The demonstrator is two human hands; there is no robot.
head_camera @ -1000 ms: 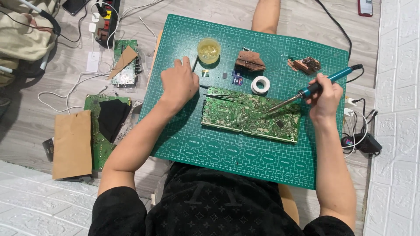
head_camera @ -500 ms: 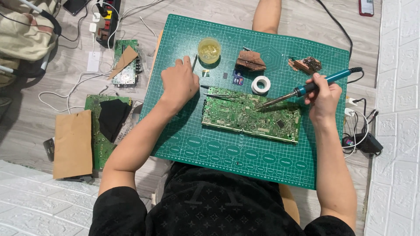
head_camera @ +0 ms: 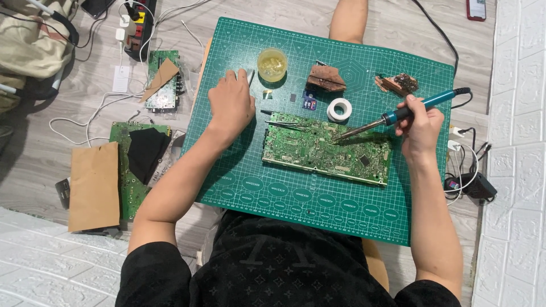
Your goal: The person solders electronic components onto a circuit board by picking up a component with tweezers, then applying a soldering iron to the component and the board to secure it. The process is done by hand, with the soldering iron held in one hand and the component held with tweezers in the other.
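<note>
Landmark: the green circuit board (head_camera: 327, 149) lying flat on the green cutting mat (head_camera: 284, 193). Far left of the board, off the mat on the floor: a brown paper envelope (head_camera: 94, 186), a second board under a black cloth (head_camera: 145, 153), and a smaller board (head_camera: 162, 85) beyond it; none of these are in hand. My left hand (head_camera: 230, 105) rests palm down on the mat just left of the board's upper corner, fingers together and slightly curled, holding nothing that I can see. Tweezers (head_camera: 287, 122) lie across the board's upper left edge, untouched. Above the board: a jar of yellowish flux (head_camera: 272, 63), a brown sponge block (head_camera: 325, 78), and a white tape roll (head_camera: 340, 109). My right hand (head_camera: 420, 122) is clamped around the blue handle of the soldering iron (head_camera: 398, 115), its tip at the board's upper middle. Judgement: soldering is mid-course; board is bare of loose parts, and I cannot tell how many joints remain.
</note>
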